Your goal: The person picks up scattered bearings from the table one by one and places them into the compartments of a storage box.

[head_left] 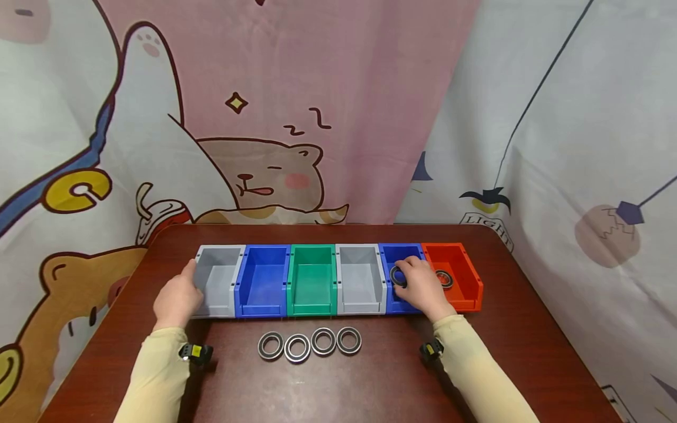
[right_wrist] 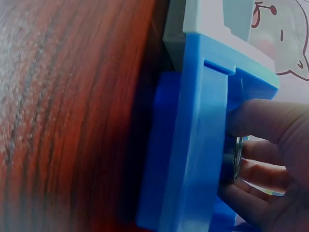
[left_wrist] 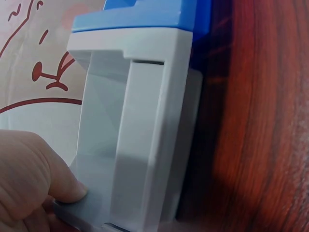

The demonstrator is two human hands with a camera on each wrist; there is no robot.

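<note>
right hand (head_left: 423, 288), bearing ring (head_left: 398, 276) on edge

Left hand against a grey bin, seen close from the wrist.

The grey bin (left_wrist: 140, 130) fills the middle of the view, standing on the dark red-brown table (left_wrist: 260, 125). The left hand (left_wrist: 29, 179) lies at the bin's lower left, its thumb pressed on the bin's rim. A blue bin (left_wrist: 140, 17) sits just beyond the grey bin, touching it. A cartoon-printed cloth (left_wrist: 34, 67) hangs behind the grey bin.
</note>
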